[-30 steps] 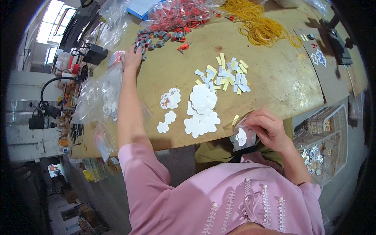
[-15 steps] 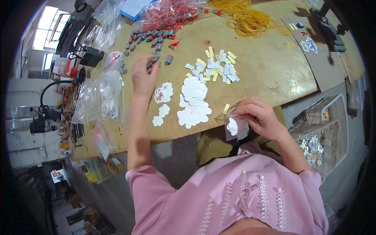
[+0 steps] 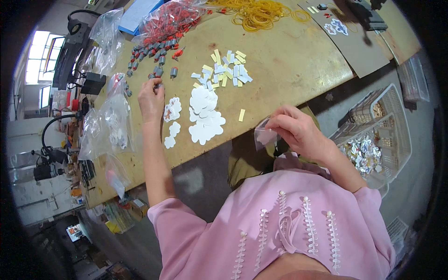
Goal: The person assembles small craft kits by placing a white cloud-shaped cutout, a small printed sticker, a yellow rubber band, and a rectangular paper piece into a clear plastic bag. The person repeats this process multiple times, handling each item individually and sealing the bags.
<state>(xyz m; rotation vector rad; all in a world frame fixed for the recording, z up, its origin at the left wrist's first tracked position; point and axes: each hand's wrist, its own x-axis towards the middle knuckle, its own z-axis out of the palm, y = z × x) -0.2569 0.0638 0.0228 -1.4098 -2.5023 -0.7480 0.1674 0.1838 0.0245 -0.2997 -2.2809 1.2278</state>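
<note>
"Our left hand (image 3: pixel 151 103) had drawn nearer; could we tell whether its fingers pinched anything?"

"We couldn't. One grey cylinder (image 3: pixel 173 72) lay just right and far of them, long axis near-to-far; our right hand (image 3: pixel 297 127) pinched the clear bag (image 3: pixel 266 136), well right."

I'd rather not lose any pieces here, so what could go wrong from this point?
The right hand holds the clear bag past the edge of the table, so anything slipping out might fall.

The yellow strip lies alone near that edge; a brush could knock it off.

The loose gray parts by the left hand look rounded and might roll if bumped.
</note>
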